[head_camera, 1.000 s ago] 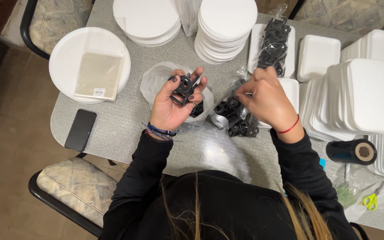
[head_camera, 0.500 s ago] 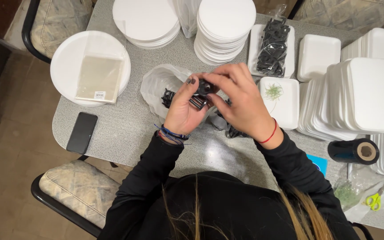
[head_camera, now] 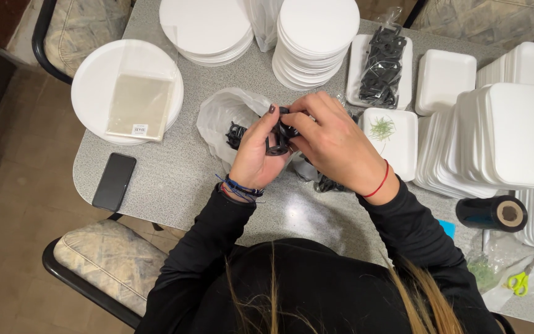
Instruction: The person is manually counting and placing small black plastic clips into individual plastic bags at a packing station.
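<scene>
Over the middle of the grey speckled table (head_camera: 174, 179), my left hand (head_camera: 256, 154) and my right hand (head_camera: 335, 145) meet around a bunch of small black plastic pieces (head_camera: 278, 135). Fingers of both hands pinch the pieces between them. Just behind my left hand lies a crumpled clear plastic bag (head_camera: 224, 114) with more black pieces (head_camera: 236, 133) in it. More of them lie partly hidden under my right wrist (head_camera: 327, 184).
Stacks of white round plates (head_camera: 319, 37) and rectangular foam trays (head_camera: 514, 133) fill the back and right. One tray (head_camera: 356, 62) holds black pieces, another (head_camera: 403, 145) green sprigs. A black phone (head_camera: 114, 181), a black roll (head_camera: 492, 213) and yellow-green scissors (head_camera: 519, 282) lie near the edges.
My right hand has come left from the pile of black pieces to join my left hand, and both now work on the pieces together.
</scene>
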